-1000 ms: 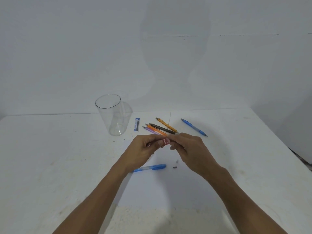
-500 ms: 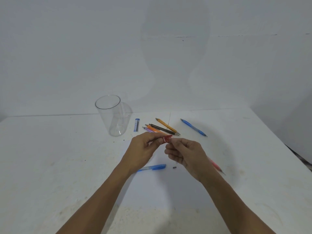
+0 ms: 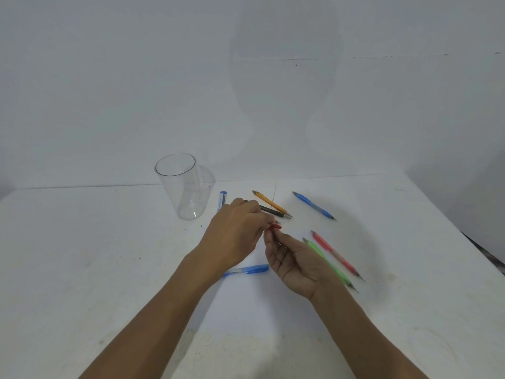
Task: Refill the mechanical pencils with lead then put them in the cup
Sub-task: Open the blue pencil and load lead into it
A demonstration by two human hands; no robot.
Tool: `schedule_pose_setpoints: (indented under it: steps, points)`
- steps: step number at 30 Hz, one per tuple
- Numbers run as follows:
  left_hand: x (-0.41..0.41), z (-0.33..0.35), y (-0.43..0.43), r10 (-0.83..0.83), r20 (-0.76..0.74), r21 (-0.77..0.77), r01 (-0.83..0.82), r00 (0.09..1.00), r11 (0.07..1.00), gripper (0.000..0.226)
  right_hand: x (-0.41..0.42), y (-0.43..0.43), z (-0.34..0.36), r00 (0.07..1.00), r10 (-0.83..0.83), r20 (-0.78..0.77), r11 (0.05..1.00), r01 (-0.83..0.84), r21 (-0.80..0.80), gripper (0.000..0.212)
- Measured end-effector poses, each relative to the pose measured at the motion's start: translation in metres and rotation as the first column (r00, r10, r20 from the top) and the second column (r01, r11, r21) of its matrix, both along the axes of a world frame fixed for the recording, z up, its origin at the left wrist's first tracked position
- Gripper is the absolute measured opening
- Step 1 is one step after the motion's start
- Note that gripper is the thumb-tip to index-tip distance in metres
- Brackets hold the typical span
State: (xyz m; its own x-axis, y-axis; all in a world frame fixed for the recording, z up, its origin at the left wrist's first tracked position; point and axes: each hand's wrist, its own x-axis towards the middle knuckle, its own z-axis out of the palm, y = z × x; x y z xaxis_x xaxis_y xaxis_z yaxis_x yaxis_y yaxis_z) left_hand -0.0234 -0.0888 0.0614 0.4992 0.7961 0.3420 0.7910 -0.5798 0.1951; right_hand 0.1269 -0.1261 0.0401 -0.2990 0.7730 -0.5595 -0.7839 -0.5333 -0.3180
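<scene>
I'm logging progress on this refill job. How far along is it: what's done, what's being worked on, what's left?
Done: nothing delivered; the clear cup stands empty. In hand: the left hand pinches a small red piece at its fingertips, with the right hand just below; what the right hand holds is unclear. Left: the orange pencil, black pencil, two blue ones, green and red all lie on the table.

No text, brand, number or sign can be read anywhere. The small blue lead case [image 3: 222,201] lying on the bench [image 3: 82,255] beside the clear cup [image 3: 181,187] carries some pale print along its side, but it is too small and blurred to make out. The pencils show no legible markings.
</scene>
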Motion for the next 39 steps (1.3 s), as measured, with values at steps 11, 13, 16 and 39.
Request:
schedule_pose_setpoints:
  steps: [11, 13, 16, 39]
  points:
    - [-0.001, -0.012, -0.004, 0.166, 0.398, -0.298, -0.044, 0.902, 0.954, 0.021, 0.006, 0.01, 0.0, 0.938, -0.042, 0.345, 0.962, -0.056, 0.267, 0.017]
    - [-0.001, -0.016, -0.007, 0.236, 0.452, -0.416, -0.03, 0.86, 0.909, 0.022, 0.009, 0.012, 0.001, 0.888, -0.077, 0.452, 0.939, -0.087, 0.332, 0.02]
    - [-0.001, -0.018, -0.009, 0.32, 0.498, -0.531, -0.008, 0.806, 0.847, 0.021, 0.009, 0.012, 0.0, 0.836, -0.069, 0.545, 0.929, -0.145, 0.34, 0.023]
    - [0.007, -0.023, -0.007, 0.016, -0.021, 0.225, -0.011, 1.0, 0.974, 0.039, 0.015, 0.021, -0.008, 0.967, 0.066, 0.246, 0.998, -0.068, 0.002, 0.05]
